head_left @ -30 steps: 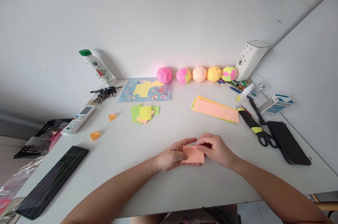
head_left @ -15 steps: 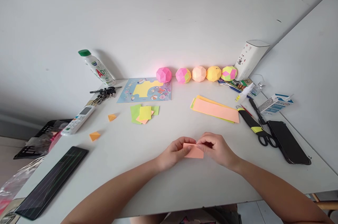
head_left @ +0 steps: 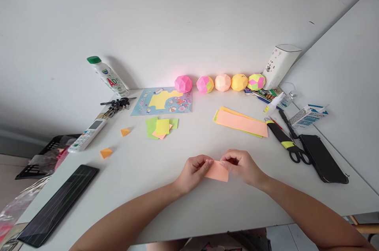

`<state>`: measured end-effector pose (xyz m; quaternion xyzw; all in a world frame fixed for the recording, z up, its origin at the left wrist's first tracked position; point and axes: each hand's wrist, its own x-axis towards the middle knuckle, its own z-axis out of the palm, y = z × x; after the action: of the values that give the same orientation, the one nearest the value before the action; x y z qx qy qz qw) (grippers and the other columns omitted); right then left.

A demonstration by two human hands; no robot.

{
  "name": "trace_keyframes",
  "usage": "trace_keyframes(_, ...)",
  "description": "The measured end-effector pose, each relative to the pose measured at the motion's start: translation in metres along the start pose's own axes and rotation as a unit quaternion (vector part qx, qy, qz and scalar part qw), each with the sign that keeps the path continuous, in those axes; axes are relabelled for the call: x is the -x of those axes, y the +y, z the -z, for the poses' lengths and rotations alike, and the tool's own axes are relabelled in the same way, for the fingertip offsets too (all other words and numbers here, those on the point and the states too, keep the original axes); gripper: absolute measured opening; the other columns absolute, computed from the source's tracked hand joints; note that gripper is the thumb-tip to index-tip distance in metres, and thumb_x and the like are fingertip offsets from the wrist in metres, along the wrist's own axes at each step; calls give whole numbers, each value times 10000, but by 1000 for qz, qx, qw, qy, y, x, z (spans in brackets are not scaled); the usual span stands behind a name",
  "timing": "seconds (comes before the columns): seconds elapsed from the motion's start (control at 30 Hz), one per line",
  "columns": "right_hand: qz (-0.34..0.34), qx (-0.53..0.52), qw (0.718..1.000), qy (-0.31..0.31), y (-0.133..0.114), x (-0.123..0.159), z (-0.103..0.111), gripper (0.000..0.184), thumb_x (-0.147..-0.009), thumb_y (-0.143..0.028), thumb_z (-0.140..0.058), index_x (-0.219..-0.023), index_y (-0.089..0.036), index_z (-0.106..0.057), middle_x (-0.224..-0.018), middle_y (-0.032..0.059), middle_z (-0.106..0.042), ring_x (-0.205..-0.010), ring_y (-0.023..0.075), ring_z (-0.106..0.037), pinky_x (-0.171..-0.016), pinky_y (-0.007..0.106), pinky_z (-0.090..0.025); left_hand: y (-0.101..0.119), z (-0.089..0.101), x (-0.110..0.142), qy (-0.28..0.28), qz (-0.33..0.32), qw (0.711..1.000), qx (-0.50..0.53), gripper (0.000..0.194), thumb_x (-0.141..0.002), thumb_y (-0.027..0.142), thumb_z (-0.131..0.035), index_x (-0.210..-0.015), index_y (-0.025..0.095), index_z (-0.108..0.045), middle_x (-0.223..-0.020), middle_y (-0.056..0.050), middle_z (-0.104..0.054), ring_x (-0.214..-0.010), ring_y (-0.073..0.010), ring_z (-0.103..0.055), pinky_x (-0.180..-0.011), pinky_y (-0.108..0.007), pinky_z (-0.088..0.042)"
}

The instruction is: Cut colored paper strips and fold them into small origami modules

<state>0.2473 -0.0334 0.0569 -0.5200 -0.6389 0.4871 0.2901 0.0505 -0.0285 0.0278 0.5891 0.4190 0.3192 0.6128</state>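
Note:
A small salmon-pink piece of paper (head_left: 217, 172) is held between my two hands above the near part of the white table. My left hand (head_left: 194, 172) pinches its upper left edge, thumb on top. At its upper right corner my right hand (head_left: 241, 166) pinches it between thumb and fingertips. Beyond the hands lie a stack of long paper strips (head_left: 241, 122), salmon on top, and a pile of green, yellow and salmon paper squares (head_left: 162, 126). Two folded orange paper pieces (head_left: 125, 132) lie to the left.
Several faceted paper balls (head_left: 222, 82) line the wall. Scissors (head_left: 297, 153), a black phone (head_left: 323, 159), a glue bottle (head_left: 274, 103) and a carton (head_left: 308, 116) lie right. Left are a bottle (head_left: 108, 76), keys (head_left: 120, 103), a remote (head_left: 88, 135) and a dark tablet (head_left: 59, 205).
The salmon paper's lower edge has come down and tilts a little more. My left thumb has moved up to the paper's top edge. My right hand has hardly moved.

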Motion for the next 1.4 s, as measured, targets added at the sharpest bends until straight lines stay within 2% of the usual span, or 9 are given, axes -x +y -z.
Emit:
trace_keyframes(0.17,-32,-48,998,-21,2,-2,0,140,-784,-282,-581,-721,-163,-620,-681,0,-569,-632,123,-497,-572,239,-407,-1,0,1,-24,-11,1000,-12,329,-885,420,-407,-816,148,-580,-572,25,-467,-518,-93,-415,-482,-213,-340)
trace_keyframes(0.33,-53,-81,995,-31,4,-3,-2,166,-796,-316,-579,-738,-160,-585,-661,-15,-534,-590,100,-464,-533,218,-384,-3,1,1,-8,-75,995,-72,294,-899,366,-393,-843,152,-588,-681,-13,-553,-598,-109,-448,-542,-221,-370)
trace_keyframes(0.5,-63,-92,993,-49,8,-3,-6,198,-815,-370,-564,-816,-172,-562,-694,-21,-520,-529,77,-423,-463,200,-356,-5,1,1,4,-139,981,-139,259,-907,302,-378,-842,153,-580,-660,-13,-560,-570,-104,-439,-536,-222,-368)
trace_keyframes(0.6,-46,-96,993,-60,6,-2,-8,213,-818,-380,-563,-787,-169,-559,-657,-26,-503,-513,78,-417,-456,203,-354,-4,0,2,6,-168,973,-158,241,-903,272,-383,-836,150,-580,-652,-12,-554,-571,-104,-438,-542,-225,-363)
trace_keyframes(0.77,43,-40,998,-13,1,2,-10,211,-827,-334,-560,-700,-166,-563,-626,-15,-506,-560,101,-435,-500,222,-360,5,-2,4,17,-100,989,-111,296,-899,301,-391,-724,152,-578,-603,10,-471,-572,-100,-383,-538,-223,-331)
trace_keyframes(0.87,60,-18,998,-12,1,2,-10,205,-839,-309,-534,-693,-167,-567,-625,-11,-513,-557,105,-439,-497,225,-359,9,-1,5,3,-61,996,-67,294,-888,298,-406,-703,148,-578,-622,6,-481,-595,-103,-403,-556,-226,-339)
trace_keyframes(1.03,72,22,996,-58,3,0,-8,181,-811,-250,-542,-654,-163,-568,-611,-10,-518,-554,102,-434,-493,223,-340,6,0,1,-78,2,996,-38,185,-827,274,-498,-721,137,-564,-664,-5,-507,-602,-105,-431,-531,-222,-334)
trace_keyframes(1.13,62,16,994,-90,3,-1,-6,188,-807,-255,-544,-646,-159,-558,-597,-20,-496,-541,92,-418,-479,214,-326,3,1,0,-109,-11,993,-53,202,-828,279,-491,-689,139,-537,-641,8,-466,-581,-95,-401,-512,-218,-307)
trace_keyframes(1.4,-85,-63,987,-117,10,-2,-7,250,-798,-402,-561,-727,-166,-519,-566,-35,-502,-491,87,-464,-405,185,-347,5,1,1,18,-80,990,-118,271,-857,316,-447,-631,167,-447,-612,26,-418,-570,-94,-359,-547,-234,-316)
